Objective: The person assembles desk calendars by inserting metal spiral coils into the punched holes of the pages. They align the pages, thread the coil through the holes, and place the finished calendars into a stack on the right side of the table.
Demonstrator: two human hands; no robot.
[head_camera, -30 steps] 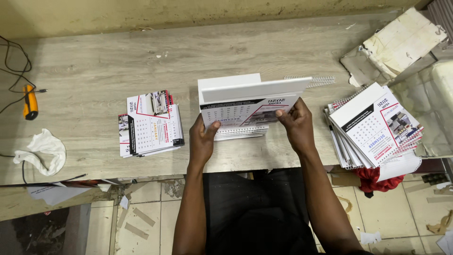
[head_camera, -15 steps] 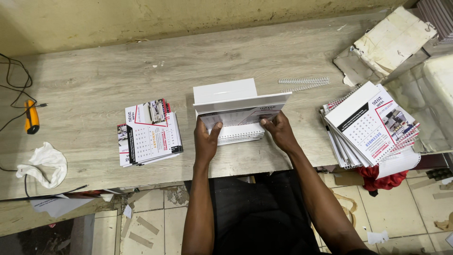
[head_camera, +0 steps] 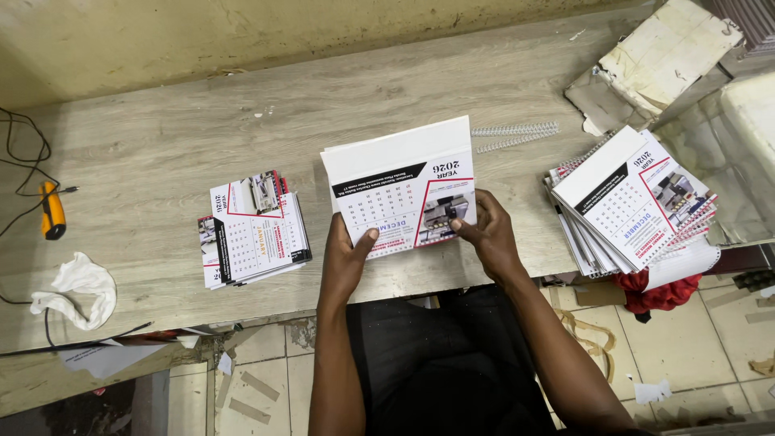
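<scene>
Tabletop: a long pale grey wood-grain tabletop point(head_camera: 161, 153) runs wall to wall, carrying everything here.
Finished pile: a fanned pile of wire-bound white desk calendars point(head_camera: 626, 202) sits at the right end, near the edge.
Sheet block: the block of loose white calendar sheets with a black-and-red band point(head_camera: 400, 190) is right in the middle, tilted up off the tabletop, held by its near edge.
Loose stack: a smaller stack of printed calendar pages point(head_camera: 252, 230) lies flat on the left, well apart from the hands.
Left hand: left hand point(head_camera: 347, 262), grip closed on the block's lower left corner, thumb on top.
Right hand: right hand point(head_camera: 488, 234), grip pinched shut on the lower right edge, fingertips over the printed photo.
Binding coils: two silver spiral wire coils point(head_camera: 515, 136) wait just beyond the block, untouched.
Doing it well: I'd say square the edges evenly, both corners firm, so no sheet slips askew.
</scene>
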